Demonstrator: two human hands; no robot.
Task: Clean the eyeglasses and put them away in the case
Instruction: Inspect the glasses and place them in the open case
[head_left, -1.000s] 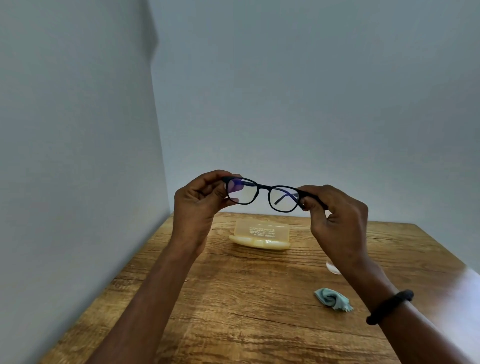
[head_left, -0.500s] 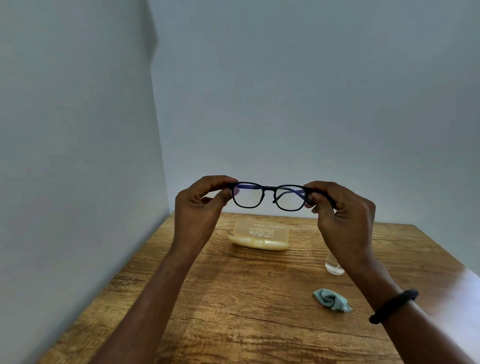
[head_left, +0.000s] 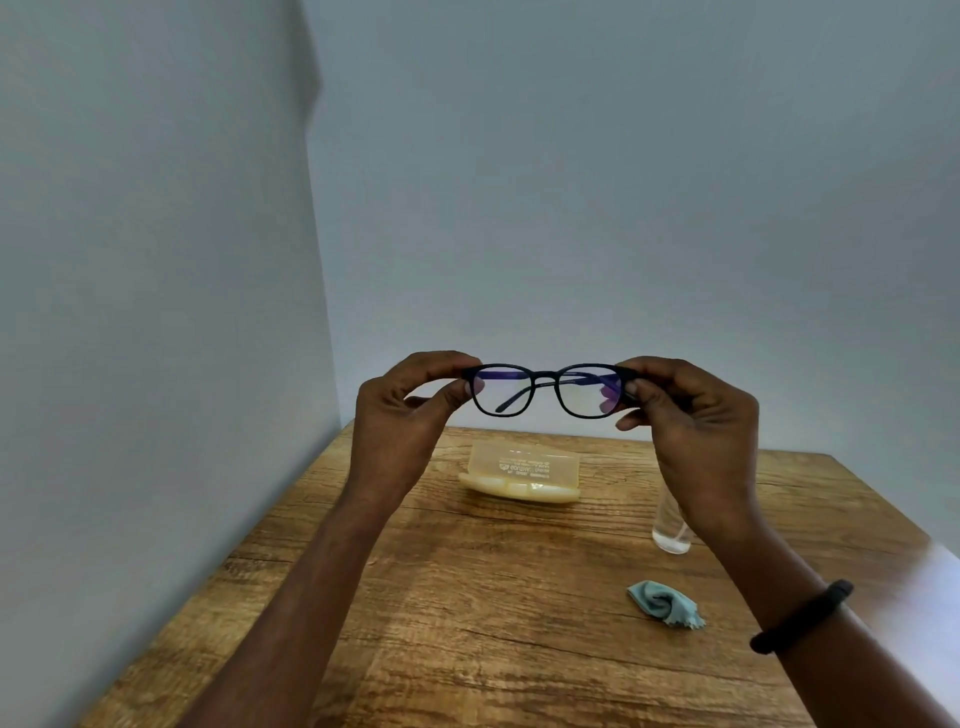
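Now eyeglasses (head_left: 549, 391) level, spanning left-right

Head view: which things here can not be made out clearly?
The clear bottle: head view; the right hand hides its top.
The case: head view; the print on its lid is too small to read.
The eyeglasses: head view; the left hand and right hand cover the frame ends; lens smudges too small to see.

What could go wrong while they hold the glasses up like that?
The left hand and right hand pinch the glasses right at the lens edges, so fingers could smudge them. Held high by the ends only, they might slip and hit the table. The small bottle stands just behind the right wrist; lowering that arm could tip it.
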